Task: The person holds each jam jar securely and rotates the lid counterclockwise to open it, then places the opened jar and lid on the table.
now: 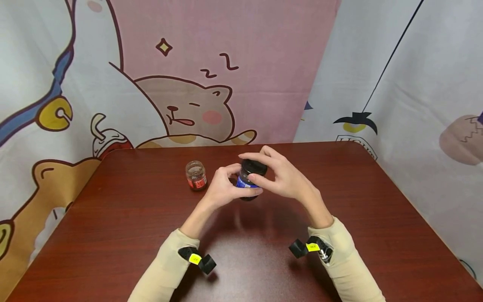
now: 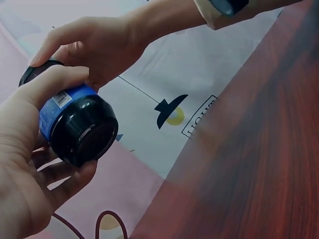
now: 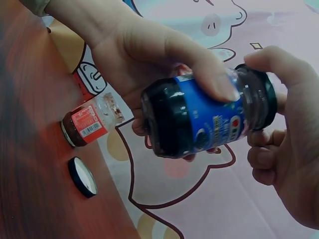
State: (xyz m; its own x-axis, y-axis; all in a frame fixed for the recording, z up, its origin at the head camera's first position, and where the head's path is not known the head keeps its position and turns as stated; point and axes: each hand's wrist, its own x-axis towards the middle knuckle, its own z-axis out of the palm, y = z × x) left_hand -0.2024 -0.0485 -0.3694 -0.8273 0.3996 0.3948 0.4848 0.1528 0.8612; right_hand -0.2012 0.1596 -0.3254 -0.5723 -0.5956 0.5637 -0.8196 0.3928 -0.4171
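Observation:
A glass jar (image 1: 243,183) with a blue label and dark contents is held up above the table, tilted. My left hand (image 1: 222,187) grips its body, with the thumb across the label (image 3: 212,117) and the fingers round the other side. Fingers and thumb of my right hand (image 1: 286,176) hold the black lid (image 3: 269,99), which sits on the jar's mouth. The jar's dark base (image 2: 89,132) faces the left wrist camera.
Left of my hands, an uncapped jar (image 1: 196,176) with a red label stands on the brown table (image 1: 124,235), some dark contents low inside. Near it lies a loose lid (image 3: 83,177), seen in the right wrist view. A printed cloth (image 1: 271,63) hangs behind the table.

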